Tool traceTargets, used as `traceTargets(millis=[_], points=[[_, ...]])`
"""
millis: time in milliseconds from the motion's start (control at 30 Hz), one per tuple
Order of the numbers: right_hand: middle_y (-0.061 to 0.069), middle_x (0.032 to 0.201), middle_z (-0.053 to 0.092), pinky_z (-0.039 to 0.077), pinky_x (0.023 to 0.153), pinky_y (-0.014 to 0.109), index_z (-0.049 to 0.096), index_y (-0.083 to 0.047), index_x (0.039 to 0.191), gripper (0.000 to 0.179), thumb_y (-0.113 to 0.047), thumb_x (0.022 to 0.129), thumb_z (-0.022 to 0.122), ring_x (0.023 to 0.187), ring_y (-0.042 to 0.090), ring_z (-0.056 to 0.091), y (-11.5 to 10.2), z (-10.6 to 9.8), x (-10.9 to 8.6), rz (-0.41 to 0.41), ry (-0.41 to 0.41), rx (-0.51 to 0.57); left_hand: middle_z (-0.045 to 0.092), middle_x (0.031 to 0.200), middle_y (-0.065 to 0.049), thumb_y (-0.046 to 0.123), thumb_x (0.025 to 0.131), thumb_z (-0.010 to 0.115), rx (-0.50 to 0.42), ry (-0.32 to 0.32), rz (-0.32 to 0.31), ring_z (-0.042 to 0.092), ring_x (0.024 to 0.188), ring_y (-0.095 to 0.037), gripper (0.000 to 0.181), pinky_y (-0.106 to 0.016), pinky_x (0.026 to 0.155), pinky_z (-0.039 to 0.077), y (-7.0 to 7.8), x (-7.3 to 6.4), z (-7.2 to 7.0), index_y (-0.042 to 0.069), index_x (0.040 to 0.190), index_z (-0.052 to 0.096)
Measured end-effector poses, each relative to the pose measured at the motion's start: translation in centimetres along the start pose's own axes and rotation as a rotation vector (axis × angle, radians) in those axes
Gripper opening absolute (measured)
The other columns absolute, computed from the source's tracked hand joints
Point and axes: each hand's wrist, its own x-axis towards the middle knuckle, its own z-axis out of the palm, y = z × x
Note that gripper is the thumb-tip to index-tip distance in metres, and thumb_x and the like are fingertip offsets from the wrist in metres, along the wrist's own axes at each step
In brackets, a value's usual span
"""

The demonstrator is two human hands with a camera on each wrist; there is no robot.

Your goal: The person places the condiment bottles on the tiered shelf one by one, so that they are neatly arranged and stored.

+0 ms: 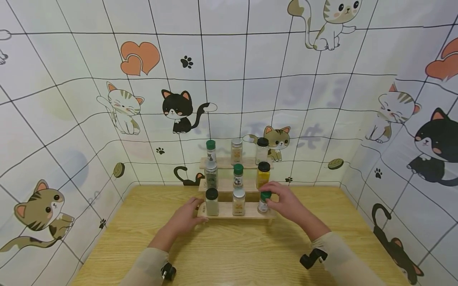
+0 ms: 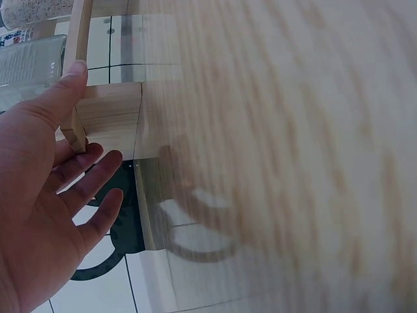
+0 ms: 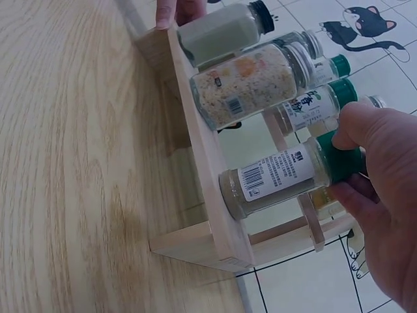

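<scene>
A three-step wooden spice rack [image 1: 229, 216] stands on the table. At its left end, my left hand [image 1: 186, 216] grips the bottom step; in the left wrist view the thumb lies on the step's board [image 2: 79, 39], with the other fingers spread around its end. With thumb and fingers, my right hand [image 1: 286, 201] pinches the green cap of a spice jar [image 3: 277, 173] at the right end of the bottom step. The jar has a white label and its base is at the board. Beside it stand a jar of pale flakes [image 3: 244, 85] and a black-capped jar of pale powder [image 1: 212, 203].
On the middle step are a grey-lidded jar [image 1: 211, 176], a green-capped jar [image 1: 237, 176] and a black-capped yellow jar [image 1: 263, 174]. Several more jars line the top step, among them a black-capped one [image 1: 262, 151]. Cat-printed sheeting [image 1: 222, 95] surrounds the wooden table [image 1: 229, 254].
</scene>
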Motion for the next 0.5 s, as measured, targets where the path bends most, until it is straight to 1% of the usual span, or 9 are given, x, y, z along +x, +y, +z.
traceTargets(millis=[100,233,333,433,500], points=[[0.006,0.134,0.072,0.061,0.097,0.053,0.078,-0.012,0.131,0.041,0.009,0.095,0.075,0.119,0.028,0.07,0.02,0.15,0.01,-0.011,0.005,-0.005,0.062,0.142,-0.004,0.039,0.095,0.091,-0.002,0.003,0.002,0.068,0.125,-0.031,0.072,-0.053,0.1,0.059,0.02,0.0,-0.04,0.008,0.152,0.061],[0.007,0.134,0.071,0.061,0.096,0.045,0.078,-0.008,0.132,0.04,0.008,0.095,0.076,0.118,0.027,0.07,0.08,0.29,0.0,-0.019,0.015,-0.012,0.062,0.141,-0.004,0.039,0.094,0.092,-0.002,0.005,0.003,0.068,0.124,-0.031,0.072,-0.053,0.099,0.059,-0.01,0.01,-0.06,0.009,0.152,0.061],[0.006,0.133,0.072,0.062,0.094,0.05,0.077,-0.004,0.133,0.038,0.007,0.096,0.076,0.114,0.025,0.07,0.16,0.39,-0.04,-0.017,0.021,-0.004,0.062,0.141,-0.004,0.039,0.094,0.092,-0.001,0.003,0.002,0.068,0.124,-0.031,0.072,-0.053,0.1,0.059,-0.04,0.02,-0.04,0.009,0.153,0.061],[0.007,0.132,0.072,0.06,0.092,0.06,0.076,-0.002,0.135,0.038,0.006,0.098,0.077,0.11,0.023,0.07,0.22,0.49,-0.12,-0.003,0.027,0.011,0.062,0.142,-0.005,0.039,0.094,0.092,-0.001,0.002,0.002,0.068,0.124,-0.031,0.073,-0.053,0.1,0.059,-0.04,0.03,-0.02,0.009,0.153,0.061],[0.007,0.13,0.072,0.06,0.093,0.064,0.075,-0.002,0.136,0.038,0.004,0.099,0.077,0.108,0.022,0.071,0.2,0.51,-0.18,0.009,0.031,0.025,0.062,0.142,-0.005,0.039,0.094,0.092,0.002,0.001,0.002,0.067,0.124,-0.03,0.073,-0.053,0.1,0.059,-0.03,0.05,-0.02,0.009,0.153,0.061]])
